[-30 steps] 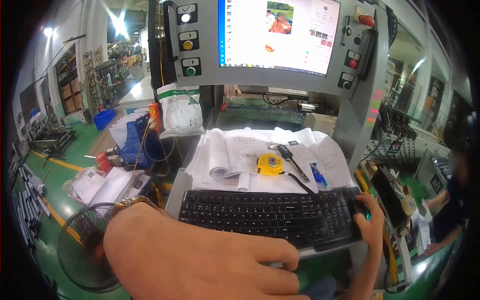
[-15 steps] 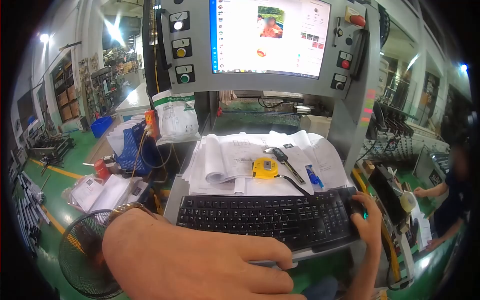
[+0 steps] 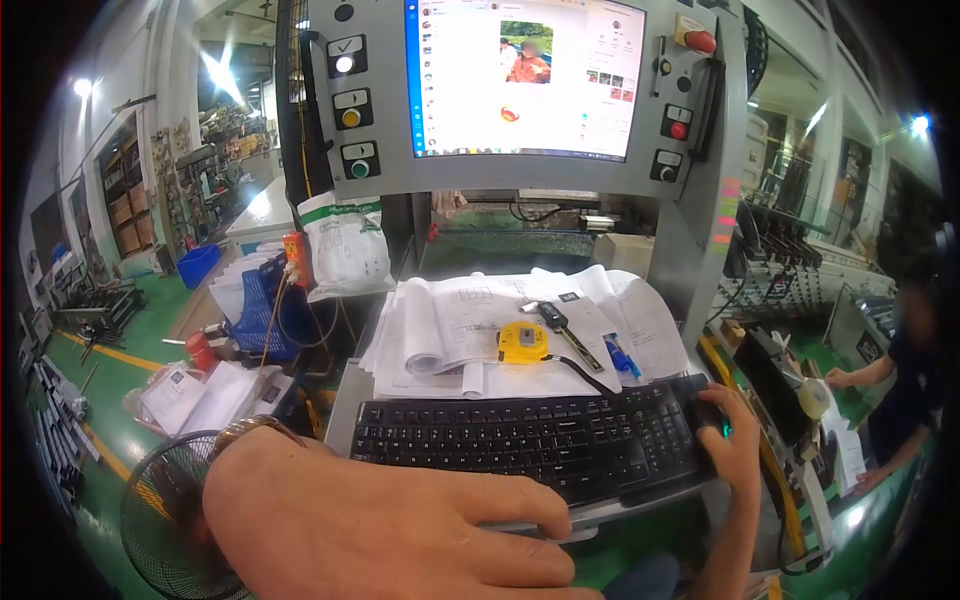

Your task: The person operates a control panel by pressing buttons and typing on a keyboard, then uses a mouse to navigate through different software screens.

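My left hand (image 3: 390, 520) is large in the foreground, back upward, its fingers apart and slightly bent, holding nothing. It hovers in front of the black keyboard (image 3: 480, 440) and hides part of its lower edge. At the keyboard's right end my right hand (image 3: 735, 440) is wrapped round a dark computer mouse (image 3: 708, 405) with a small green light. Behind the keyboard, a yellow tape measure (image 3: 522, 345), a digital caliper (image 3: 568, 332) and a blue pen (image 3: 622, 357) lie on paper drawings (image 3: 455, 300). A lit monitor (image 3: 450, 90) shows a chat window with a photo.
Push buttons (image 3: 360, 168) flank the monitor. A white plastic bag (image 3: 345, 245) hangs at its lower left. A wire-mesh basket (image 3: 165, 530) and a blue file holder (image 3: 265, 310) stand left. At the right, another person (image 3: 900, 390) handles papers by a tape roll (image 3: 815, 398).
The view has tilted slightly, so the monitor and desk sit a little lower and further left. My right hand stays on the mouse, and my left hand keeps its pose.
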{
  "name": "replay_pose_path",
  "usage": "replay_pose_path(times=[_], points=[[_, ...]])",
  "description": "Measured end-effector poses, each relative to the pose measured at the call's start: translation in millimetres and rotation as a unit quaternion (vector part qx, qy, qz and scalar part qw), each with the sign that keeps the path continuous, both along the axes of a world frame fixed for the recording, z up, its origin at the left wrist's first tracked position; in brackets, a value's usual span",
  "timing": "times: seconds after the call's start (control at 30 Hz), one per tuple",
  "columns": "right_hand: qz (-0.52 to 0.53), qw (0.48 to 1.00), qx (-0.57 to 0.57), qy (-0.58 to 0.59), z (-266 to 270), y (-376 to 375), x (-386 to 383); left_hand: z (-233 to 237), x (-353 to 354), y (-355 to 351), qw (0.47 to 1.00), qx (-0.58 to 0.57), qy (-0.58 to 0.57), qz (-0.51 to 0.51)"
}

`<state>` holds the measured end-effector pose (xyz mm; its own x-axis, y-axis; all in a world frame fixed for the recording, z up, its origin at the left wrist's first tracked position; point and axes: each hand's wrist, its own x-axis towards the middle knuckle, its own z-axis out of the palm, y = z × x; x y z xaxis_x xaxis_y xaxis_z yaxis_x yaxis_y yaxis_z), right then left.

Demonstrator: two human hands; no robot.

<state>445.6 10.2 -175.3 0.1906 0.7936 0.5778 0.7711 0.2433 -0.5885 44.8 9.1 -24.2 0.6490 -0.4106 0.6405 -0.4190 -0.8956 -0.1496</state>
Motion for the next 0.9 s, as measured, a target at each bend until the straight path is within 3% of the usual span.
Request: replay_pose_path(times=[0.2,0.5,0.73,0.9], points=[[-0.001,1.000,-0.001,0.014,0.5,0.1,-1.7,-2.5,0.8,-9.0,0.997,-0.073,-0.006,0.003],[-0.004,1.000,-0.006,-0.001,2.3,-0.3,-2.0,4.8,-4.6,-1.9,0.999,-0.012,0.048,0.003],[-0.005,1.000,-0.005,-0.002,1.4,-0.4,-1.1,-0.4,-1.1,-0.2,1.000,-0.007,0.020,-0.008],[0.004,1.000,-0.003,0.016,1.3,0.1,-2.5,19.7,-10.0,-5.1,0.993,-0.028,0.116,0.016]])
